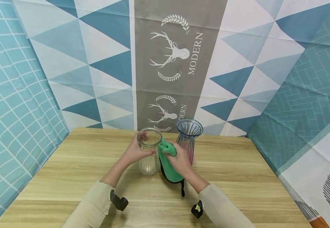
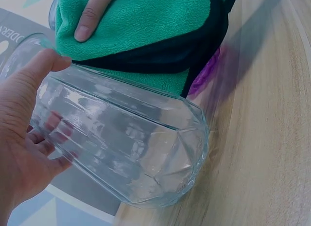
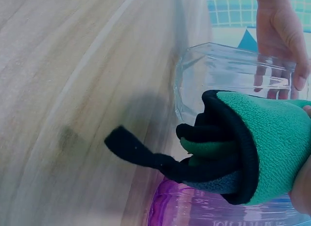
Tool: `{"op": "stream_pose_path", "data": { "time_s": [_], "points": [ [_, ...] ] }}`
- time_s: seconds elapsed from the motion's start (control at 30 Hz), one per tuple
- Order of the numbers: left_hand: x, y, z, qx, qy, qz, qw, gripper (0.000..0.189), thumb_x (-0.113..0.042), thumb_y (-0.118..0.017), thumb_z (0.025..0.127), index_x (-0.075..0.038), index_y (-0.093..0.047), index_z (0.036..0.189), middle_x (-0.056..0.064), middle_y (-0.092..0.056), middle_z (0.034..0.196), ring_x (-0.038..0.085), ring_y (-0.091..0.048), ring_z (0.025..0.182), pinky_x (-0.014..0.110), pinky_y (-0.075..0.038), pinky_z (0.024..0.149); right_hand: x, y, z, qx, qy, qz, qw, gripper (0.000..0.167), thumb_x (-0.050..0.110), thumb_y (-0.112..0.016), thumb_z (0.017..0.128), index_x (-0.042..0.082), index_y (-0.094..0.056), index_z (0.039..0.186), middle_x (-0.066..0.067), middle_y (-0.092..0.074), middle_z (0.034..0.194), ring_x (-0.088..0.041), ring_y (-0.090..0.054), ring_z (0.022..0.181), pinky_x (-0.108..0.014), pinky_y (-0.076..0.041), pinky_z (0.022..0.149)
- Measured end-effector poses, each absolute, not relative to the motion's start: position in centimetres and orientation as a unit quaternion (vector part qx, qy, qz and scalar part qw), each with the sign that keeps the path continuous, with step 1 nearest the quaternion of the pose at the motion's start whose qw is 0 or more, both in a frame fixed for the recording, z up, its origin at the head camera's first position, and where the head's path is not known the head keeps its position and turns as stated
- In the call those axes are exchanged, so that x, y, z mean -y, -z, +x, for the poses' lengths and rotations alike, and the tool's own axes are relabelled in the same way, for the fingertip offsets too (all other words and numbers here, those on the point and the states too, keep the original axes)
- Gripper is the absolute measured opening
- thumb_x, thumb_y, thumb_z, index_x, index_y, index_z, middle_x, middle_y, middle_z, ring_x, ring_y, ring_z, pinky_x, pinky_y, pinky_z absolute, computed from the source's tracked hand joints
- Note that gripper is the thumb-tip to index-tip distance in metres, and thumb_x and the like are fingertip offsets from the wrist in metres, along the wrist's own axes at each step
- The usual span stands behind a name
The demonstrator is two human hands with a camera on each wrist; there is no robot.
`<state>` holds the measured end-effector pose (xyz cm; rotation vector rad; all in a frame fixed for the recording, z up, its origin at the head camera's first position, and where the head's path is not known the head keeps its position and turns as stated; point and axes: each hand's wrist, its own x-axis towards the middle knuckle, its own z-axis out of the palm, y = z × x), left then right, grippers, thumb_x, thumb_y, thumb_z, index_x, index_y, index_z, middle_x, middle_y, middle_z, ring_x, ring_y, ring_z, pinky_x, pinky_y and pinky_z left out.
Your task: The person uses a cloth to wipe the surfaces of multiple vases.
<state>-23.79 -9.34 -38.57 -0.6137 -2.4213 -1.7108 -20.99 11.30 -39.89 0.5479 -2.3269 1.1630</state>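
A clear glass vase (image 1: 149,158) stands upright on the table, and my left hand (image 1: 134,150) grips it near the top, thumb in front and fingers behind. My right hand (image 1: 180,158) pinches a folded green cloth (image 1: 171,171) with black edging, held beside the clear vase on its right. In the left wrist view the cloth (image 2: 141,26) lies along the glass (image 2: 131,138). From the cloth a black loop (image 3: 136,148) hangs down, seen in the right wrist view. Just behind my right hand is a second glass vase (image 1: 189,128), blue at its flared rim and purple at the base.
A wood-grain table (image 1: 227,190) carries everything. Behind it hangs a patterned cloth backdrop (image 1: 108,63), close to the vases. The purple base (image 3: 170,201) of the second vase sits right beside the cloth. Black wrist mounts (image 1: 119,201) hang under both sleeves.
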Motion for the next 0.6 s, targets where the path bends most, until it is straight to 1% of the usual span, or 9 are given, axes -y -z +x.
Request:
{"op": "stream_pose_path", "data": {
  "time_s": [0.17,0.23,0.37,0.47,0.6],
  "points": [
    [9.1,36.4,-22.1,0.793,0.571,-0.208,0.046,0.081,-0.002,-0.077,0.072,0.009,-0.029,0.135,0.029,-0.045,0.133,0.043,-0.044,0.125,0.054,-0.035,0.107,-11.2,39.7,-21.0,0.850,-0.423,0.205,0.239,0.040,0.017,-0.073,0.081,0.012,-0.062,0.118,-0.008,-0.069,0.110,-0.021,-0.066,0.096,-0.036,-0.054,0.078],
    [9.1,36.4,-22.2,0.792,0.571,-0.213,0.047,0.080,-0.001,-0.076,0.072,0.010,-0.029,0.135,0.030,-0.044,0.134,0.043,-0.044,0.125,0.054,-0.034,0.107,-11.1,39.6,-20.9,0.852,-0.422,0.205,0.234,0.039,0.017,-0.073,0.081,0.012,-0.062,0.118,-0.008,-0.069,0.109,-0.021,-0.066,0.095,-0.035,-0.054,0.077],
    [9.3,37.8,-23.3,0.784,0.579,-0.219,0.044,0.082,0.000,-0.077,0.071,0.007,-0.028,0.138,0.029,-0.040,0.138,0.042,-0.042,0.128,0.055,-0.031,0.109,-11.1,39.6,-20.8,0.859,-0.419,0.200,0.217,0.038,0.018,-0.073,0.081,0.013,-0.062,0.117,-0.007,-0.069,0.108,-0.020,-0.066,0.093,-0.034,-0.053,0.076],
    [9.5,38.9,-24.3,0.783,0.582,-0.218,0.042,0.084,-0.004,-0.079,0.071,0.002,-0.029,0.139,0.025,-0.042,0.138,0.039,-0.042,0.129,0.055,-0.030,0.110,-11.1,39.9,-20.7,0.865,-0.415,0.195,0.204,0.038,0.018,-0.073,0.082,0.013,-0.062,0.118,-0.007,-0.069,0.109,-0.021,-0.066,0.094,-0.035,-0.053,0.077],
    [9.6,39.2,-24.5,0.786,0.576,-0.220,0.043,0.083,-0.010,-0.080,0.071,-0.001,-0.031,0.137,0.022,-0.048,0.133,0.036,-0.045,0.127,0.054,-0.032,0.109,-11.2,40.5,-20.7,0.874,-0.409,0.189,0.184,0.040,0.019,-0.072,0.082,0.013,-0.061,0.120,-0.007,-0.068,0.112,-0.021,-0.066,0.097,-0.036,-0.053,0.079]
  ]
}}
